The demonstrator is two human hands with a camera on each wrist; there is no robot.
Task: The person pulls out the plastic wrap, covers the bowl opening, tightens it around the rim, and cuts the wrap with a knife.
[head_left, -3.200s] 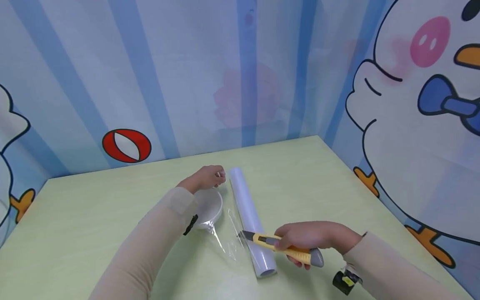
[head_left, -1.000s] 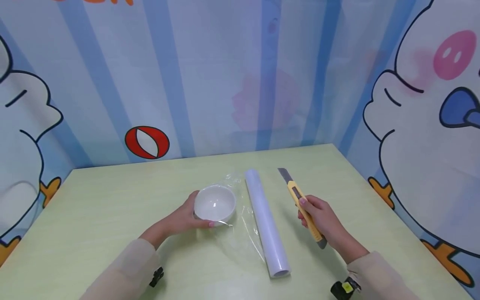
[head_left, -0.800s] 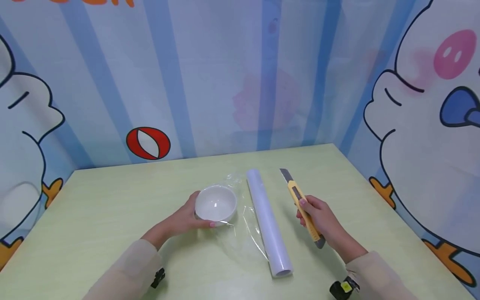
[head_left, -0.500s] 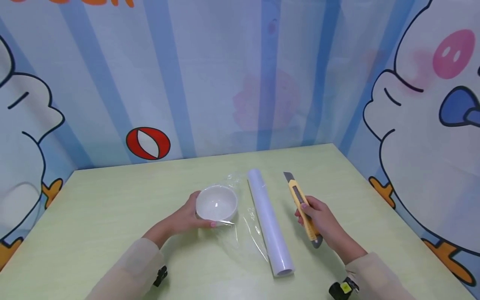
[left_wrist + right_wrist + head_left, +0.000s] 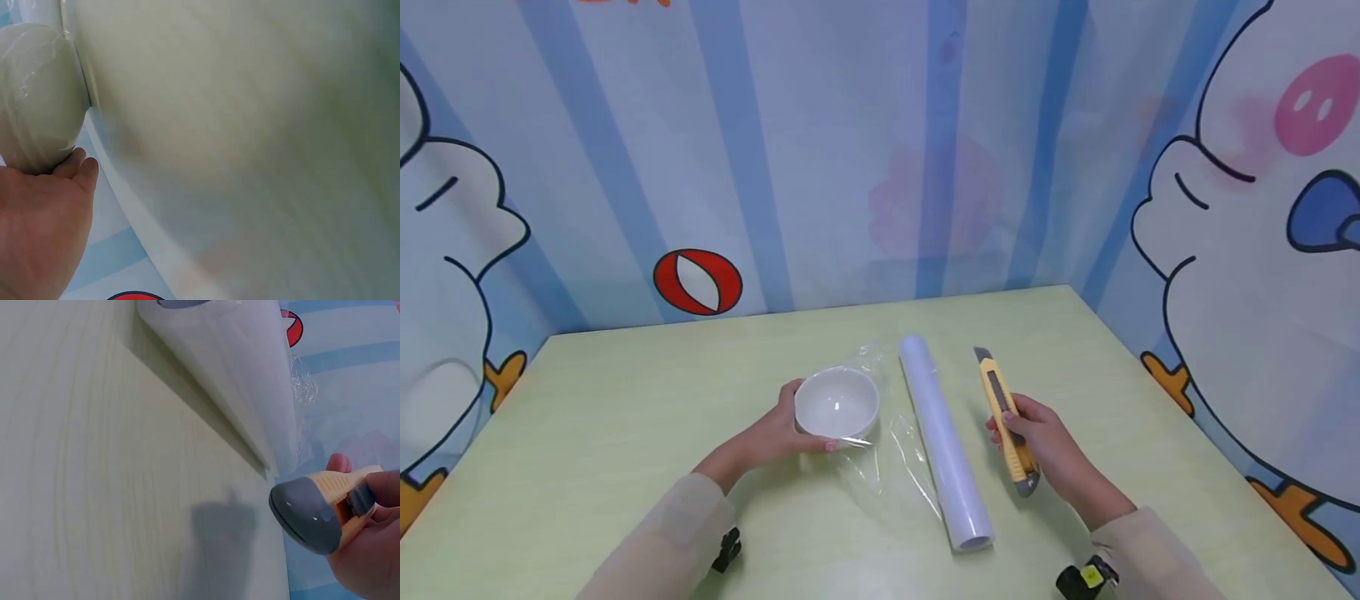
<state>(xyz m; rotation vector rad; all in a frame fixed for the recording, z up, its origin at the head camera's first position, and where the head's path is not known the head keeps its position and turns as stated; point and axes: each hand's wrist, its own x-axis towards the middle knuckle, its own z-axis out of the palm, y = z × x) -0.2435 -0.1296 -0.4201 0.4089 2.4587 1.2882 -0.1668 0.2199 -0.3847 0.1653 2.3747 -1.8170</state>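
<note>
My left hand grips a white bowl from its left side, thumb near the front rim. Wrinkled clear film clings to the bowl's outer wall in the left wrist view. Loose cling film spreads between the bowl and a long cling film roll; whether it joins the roll I cannot tell. Right of the roll, my right hand holds a yellow utility knife with grey ends, pointing away. Its thumb lies on the slider, and only a short length of blade shows.
The pale green table meets a striped blue backdrop at its back edge. A printed cartoon bird covers the right side. Black wrist cameras hang under both sleeves.
From 3.2 seconds ago, my left hand came back to hold the bowl and the knife moved right, off the roll. Over the last second the thumb slid back and the blade shortened.
</note>
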